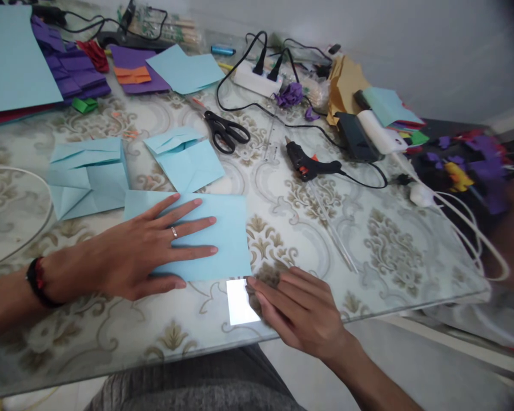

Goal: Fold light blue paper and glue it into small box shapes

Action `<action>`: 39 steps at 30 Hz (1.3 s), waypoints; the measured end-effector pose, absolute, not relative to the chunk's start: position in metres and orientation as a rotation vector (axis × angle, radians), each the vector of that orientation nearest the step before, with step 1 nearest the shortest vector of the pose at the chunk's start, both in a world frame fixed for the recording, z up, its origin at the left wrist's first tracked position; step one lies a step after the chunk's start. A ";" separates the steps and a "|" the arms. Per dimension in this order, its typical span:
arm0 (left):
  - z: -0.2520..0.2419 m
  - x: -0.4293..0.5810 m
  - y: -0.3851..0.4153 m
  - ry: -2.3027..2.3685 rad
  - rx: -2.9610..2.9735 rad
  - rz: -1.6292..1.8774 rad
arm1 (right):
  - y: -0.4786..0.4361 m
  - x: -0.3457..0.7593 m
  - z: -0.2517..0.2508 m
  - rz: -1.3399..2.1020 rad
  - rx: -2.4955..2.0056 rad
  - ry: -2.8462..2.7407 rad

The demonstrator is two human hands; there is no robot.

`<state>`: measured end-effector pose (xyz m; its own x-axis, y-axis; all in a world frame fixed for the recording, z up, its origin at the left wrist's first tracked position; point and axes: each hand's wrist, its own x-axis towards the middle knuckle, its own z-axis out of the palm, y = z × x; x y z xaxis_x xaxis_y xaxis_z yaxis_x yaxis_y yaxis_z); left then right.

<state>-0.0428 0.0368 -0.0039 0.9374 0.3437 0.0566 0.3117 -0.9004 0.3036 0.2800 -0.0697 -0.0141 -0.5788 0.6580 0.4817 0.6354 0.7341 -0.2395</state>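
A light blue sheet of paper [229,228] lies flat near the front of the table. My left hand [145,248] rests on it with fingers spread, a ring on one finger. At the paper's lower right corner is my right hand [300,308], its fingers bent and close together, the index fingertip at the corner. Whether anything is pinched between them is hidden. A bright white patch [240,302] shows on the tabletop beside the right fingertips. Behind the left hand are a folded light blue paper bag [103,180] and a second folded light blue paper piece [192,165].
Black-handled scissors [227,131] and a black glue gun [310,162] lie further back, with clear glue sticks [332,228] nearby. Cables run from a white power strip [257,80]. Coloured papers [75,71] pile up at back left. The table's front edge [368,317] is close.
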 end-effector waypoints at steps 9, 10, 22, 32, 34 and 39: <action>-0.003 -0.043 0.037 0.490 2.757 0.191 | -0.070 0.280 -0.014 0.090 -1.020 -2.366; -0.003 -0.043 0.037 0.492 2.755 0.187 | -0.070 0.280 -0.014 0.091 -1.019 -2.366; -0.003 -0.044 0.038 0.480 2.773 0.163 | -0.070 0.282 -0.016 0.098 -1.014 -2.367; -0.002 -0.044 0.039 0.478 2.749 0.181 | -0.068 0.283 -0.015 0.091 -1.053 -2.385; -0.003 -0.045 0.039 0.474 2.747 0.191 | -0.067 0.282 -0.016 0.098 -1.049 -2.392; -0.004 -0.041 0.030 0.508 2.767 0.170 | -0.064 0.282 -0.015 0.209 -1.035 -2.367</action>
<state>-0.0409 0.0301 -0.0040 0.9296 0.3639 0.0583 0.3255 -0.8849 0.3332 0.2821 -0.0644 -0.0155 -0.5575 0.7175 0.4175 0.6333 0.6928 -0.3450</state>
